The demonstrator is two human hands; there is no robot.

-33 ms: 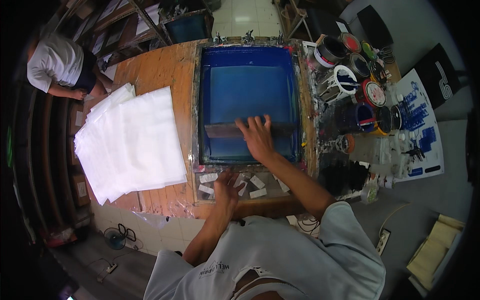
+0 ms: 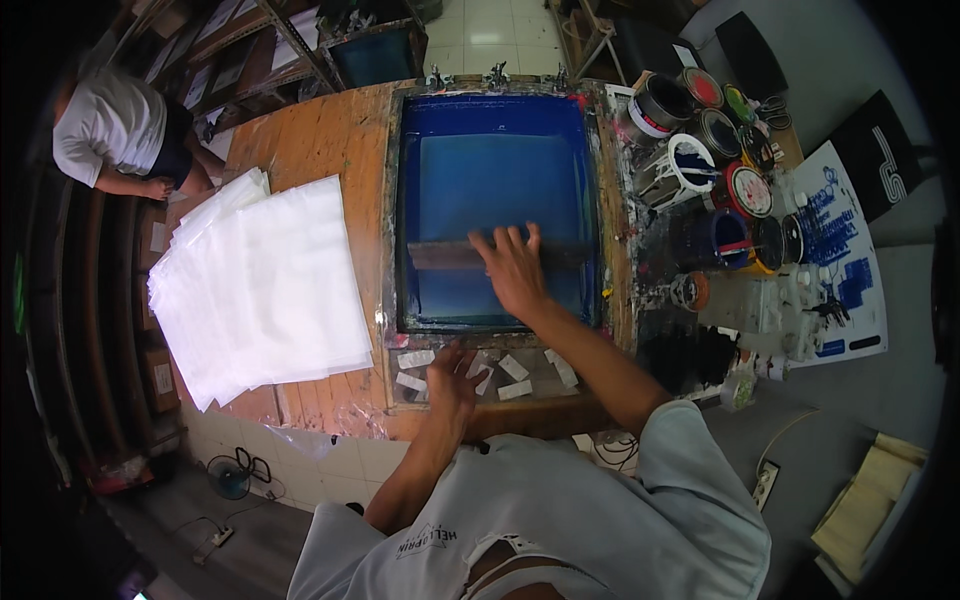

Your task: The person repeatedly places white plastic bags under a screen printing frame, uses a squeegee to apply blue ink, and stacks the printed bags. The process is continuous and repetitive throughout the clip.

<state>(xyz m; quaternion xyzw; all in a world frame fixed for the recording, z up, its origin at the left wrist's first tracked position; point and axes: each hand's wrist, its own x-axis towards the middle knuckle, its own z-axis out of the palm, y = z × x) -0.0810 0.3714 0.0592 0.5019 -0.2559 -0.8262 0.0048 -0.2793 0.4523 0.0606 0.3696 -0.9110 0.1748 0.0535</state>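
Observation:
A screen-printing frame lies on the wooden table, its mesh dark blue around a lighter blue rectangle. Across the mesh, toward its near half, stands a long dark squeegee. My right hand grips the squeegee right of its middle, fingers hooked over the far side. Just below the frame's near edge is my left hand, palm turned inward, fingers loosely bent and apart. It appears to hold nothing; whether its fingertips touch the frame is unclear. Several small white pieces lie around it.
White sheets are stacked on the table to the left. At right stand ink cans, a white tub and jars beside a blue-stained sheet. Metal clamps line the frame's far edge. Another person is at far left.
My right hand and the squeegee have shifted very slightly away from me over the mesh. The left hand stays near the frame's near edge.

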